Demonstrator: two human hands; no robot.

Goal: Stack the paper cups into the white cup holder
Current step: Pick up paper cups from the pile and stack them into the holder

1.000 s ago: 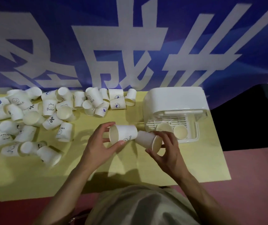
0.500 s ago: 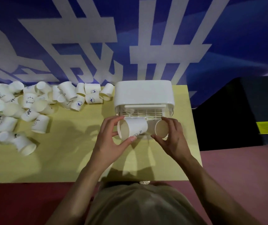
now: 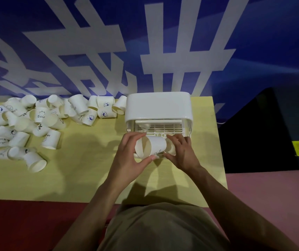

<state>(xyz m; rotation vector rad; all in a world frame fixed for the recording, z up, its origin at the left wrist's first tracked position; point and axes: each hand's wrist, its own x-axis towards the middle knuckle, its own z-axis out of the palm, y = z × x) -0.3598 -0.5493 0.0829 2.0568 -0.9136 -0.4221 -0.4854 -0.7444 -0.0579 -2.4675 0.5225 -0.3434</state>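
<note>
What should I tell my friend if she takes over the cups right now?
Left hand: fingers hold a paper cup on its side, at the front of the white cup holder.
Right hand: grips a second cup, mostly hidden, at the holder's front.
Done: cannot tell how many are inside.
Left: seat these two, then the pile of loose cups on the yellow table.

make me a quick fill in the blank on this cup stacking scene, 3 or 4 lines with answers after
1. The left hand holds a paper cup lying on its ____, open mouth toward the person's left.
2. The white cup holder stands on a ____ coloured table.
3. The pile of loose cups lies to the ____ of the cup holder.
4. The right hand holds a second ____ in front of the holder.

Missing words: side; yellow; left; cup
</note>
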